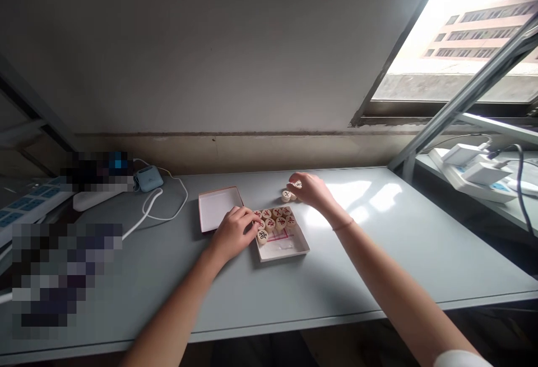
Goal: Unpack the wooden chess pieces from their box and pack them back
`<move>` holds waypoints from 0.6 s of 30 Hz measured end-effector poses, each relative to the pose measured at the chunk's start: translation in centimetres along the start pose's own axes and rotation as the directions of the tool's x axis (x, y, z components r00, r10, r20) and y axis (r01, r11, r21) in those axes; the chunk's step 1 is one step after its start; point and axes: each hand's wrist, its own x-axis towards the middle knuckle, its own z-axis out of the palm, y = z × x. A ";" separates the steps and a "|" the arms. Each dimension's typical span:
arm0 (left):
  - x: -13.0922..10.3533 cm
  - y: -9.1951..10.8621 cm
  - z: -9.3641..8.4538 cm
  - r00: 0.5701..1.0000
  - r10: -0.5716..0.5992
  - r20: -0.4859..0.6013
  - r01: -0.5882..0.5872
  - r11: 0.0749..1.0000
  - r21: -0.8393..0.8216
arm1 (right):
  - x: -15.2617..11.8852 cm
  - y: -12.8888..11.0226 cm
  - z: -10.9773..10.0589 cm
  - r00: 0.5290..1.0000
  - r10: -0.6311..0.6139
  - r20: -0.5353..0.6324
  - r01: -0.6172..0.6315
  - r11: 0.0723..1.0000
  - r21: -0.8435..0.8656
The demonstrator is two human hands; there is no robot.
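Note:
A shallow white box (290, 248) stands on the grey table with several round wooden pieces (270, 224) in rows toward its back, marked with red or black characters. One black-marked piece (262, 237) lies at the box's left side. My left hand (235, 231) rests at the box's left edge, fingers bent and touching or very near the pieces; whether it grips one is unclear. Behind the box, my right hand (310, 189) reaches over a few loose pieces (286, 195), its fingertips closed at one of them. The box lid (218, 207) lies inside up behind my left hand.
A light blue device (148, 179) and white cables (145, 218) are on the left of the table (357, 283), near a power strip (25, 207). More chargers (483, 171) stand on a shelf at right. A metal frame post (454, 98) rises at the back right.

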 end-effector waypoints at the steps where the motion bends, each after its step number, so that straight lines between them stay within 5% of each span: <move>1: 0.0 0.1 0.0 1.000 0.001 0.001 -0.001 1.000 -0.002 | 1.4 0.3 0.1 0.999 0.042 0.030 -0.040 0.997 -0.064; 6: 0.0 0.2 -0.2 1.000 -0.004 0.002 0.004 1.000 0.007 | 5.2 0.1 1.5 0.954 0.168 0.250 -0.105 0.963 -0.248; 13: -0.1 0.4 0.1 1.000 -0.006 -0.001 0.006 0.999 0.042 | 5.6 -0.9 1.1 0.958 0.158 0.240 -0.101 0.967 -0.232; 16: -0.2 0.4 0.3 0.997 -0.046 -0.059 0.050 0.997 0.060 | 3.6 -1.7 0.2 0.975 0.083 0.208 -0.079 0.997 -0.026; 18: -0.2 0.4 0.4 0.992 -0.071 -0.103 0.075 0.996 0.039 | 1.3 -2.5 -0.1 0.977 -0.025 0.213 -0.048 0.943 0.330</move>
